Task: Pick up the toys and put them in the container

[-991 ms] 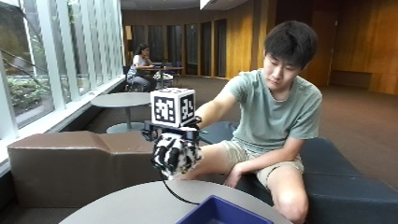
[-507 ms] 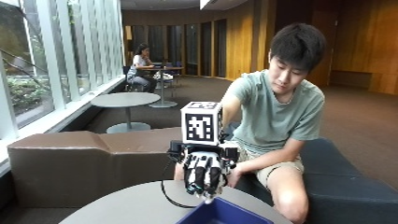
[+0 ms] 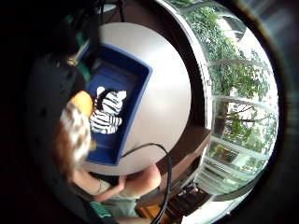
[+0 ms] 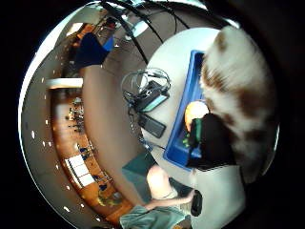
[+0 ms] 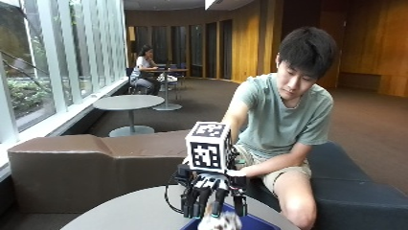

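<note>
In the outside view my gloved right hand (image 5: 208,194) hangs fingers-down over the blue container (image 5: 256,223) at the round table's near edge. At its fingertips it holds a white and brown plush toy (image 5: 220,222), just above the container. The thumb side palm view shows that plush (image 4: 238,81) close to the palm, over the container (image 4: 182,125). In the little finger side palm view a zebra plush (image 3: 107,112) and an orange toy (image 3: 83,102) lie inside the container (image 3: 135,79), beside the held plush (image 3: 74,135).
A black phone (image 4: 152,125), a dark device (image 4: 151,94) and coiled cables lie on the grey round table (image 5: 137,211) beside the container. A brown bench (image 5: 76,167) runs behind the table. The person's bare arm rests at the table's edge.
My hand has swung from above the table's left part to the right and down, and now hangs over the blue container with the plush at its fingertips.
</note>
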{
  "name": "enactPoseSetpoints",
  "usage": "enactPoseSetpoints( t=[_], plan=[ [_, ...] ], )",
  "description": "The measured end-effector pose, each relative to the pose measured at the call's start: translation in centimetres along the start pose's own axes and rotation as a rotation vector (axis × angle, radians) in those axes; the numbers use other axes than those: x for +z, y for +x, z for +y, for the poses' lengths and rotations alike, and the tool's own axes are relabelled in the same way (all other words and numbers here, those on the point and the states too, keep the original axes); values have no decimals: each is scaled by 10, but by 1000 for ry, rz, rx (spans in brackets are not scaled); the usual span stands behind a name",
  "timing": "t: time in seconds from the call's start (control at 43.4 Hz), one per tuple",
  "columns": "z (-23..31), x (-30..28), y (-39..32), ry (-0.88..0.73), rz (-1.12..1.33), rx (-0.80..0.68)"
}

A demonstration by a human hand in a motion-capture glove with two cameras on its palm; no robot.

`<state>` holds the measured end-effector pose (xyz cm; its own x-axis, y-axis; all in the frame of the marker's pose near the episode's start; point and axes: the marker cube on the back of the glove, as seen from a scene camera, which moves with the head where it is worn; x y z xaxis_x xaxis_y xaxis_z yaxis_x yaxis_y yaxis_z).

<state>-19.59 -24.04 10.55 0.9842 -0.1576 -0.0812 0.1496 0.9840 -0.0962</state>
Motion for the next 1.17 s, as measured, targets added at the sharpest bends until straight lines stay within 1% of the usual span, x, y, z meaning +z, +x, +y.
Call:
enactPoseSetpoints(
  t=[0.138, 0.299, 0.392, 0.507, 0.599, 0.691, 0.852, 1.014, 1.175],
  plan=[
    [8, -4, -1, 81, 11, -41],
    [16, -16, -7, 215, 3, -173],
    [19, -19, -10, 244, 2, -175],
    [25, -21, -9, 249, 6, -162],
    [34, -25, -7, 209, 16, -172],
    [53, -31, -6, 174, 24, -177],
    [88, -48, -10, 156, -8, -195],
    [117, -66, -24, 205, -49, -209],
    [137, -72, -29, 169, -31, -236]
  ],
)
